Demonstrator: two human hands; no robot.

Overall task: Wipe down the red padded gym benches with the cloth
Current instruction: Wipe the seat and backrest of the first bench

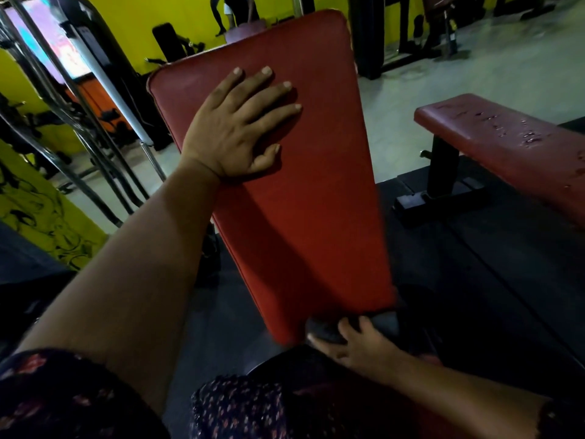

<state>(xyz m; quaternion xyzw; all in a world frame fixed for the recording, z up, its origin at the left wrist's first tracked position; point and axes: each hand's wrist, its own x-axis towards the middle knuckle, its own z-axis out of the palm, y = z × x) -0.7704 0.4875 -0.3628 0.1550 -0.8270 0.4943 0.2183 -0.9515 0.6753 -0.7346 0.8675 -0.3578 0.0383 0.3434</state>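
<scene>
With the left hand (234,128) spread flat, steadying the tilted red bench (310,210) at twelve o'clock, the right hand (357,346), curled round the dark cloth (327,331) at its foot near five o'clock, should probably wipe upward in overlapping strokes, pressing evenly.
</scene>
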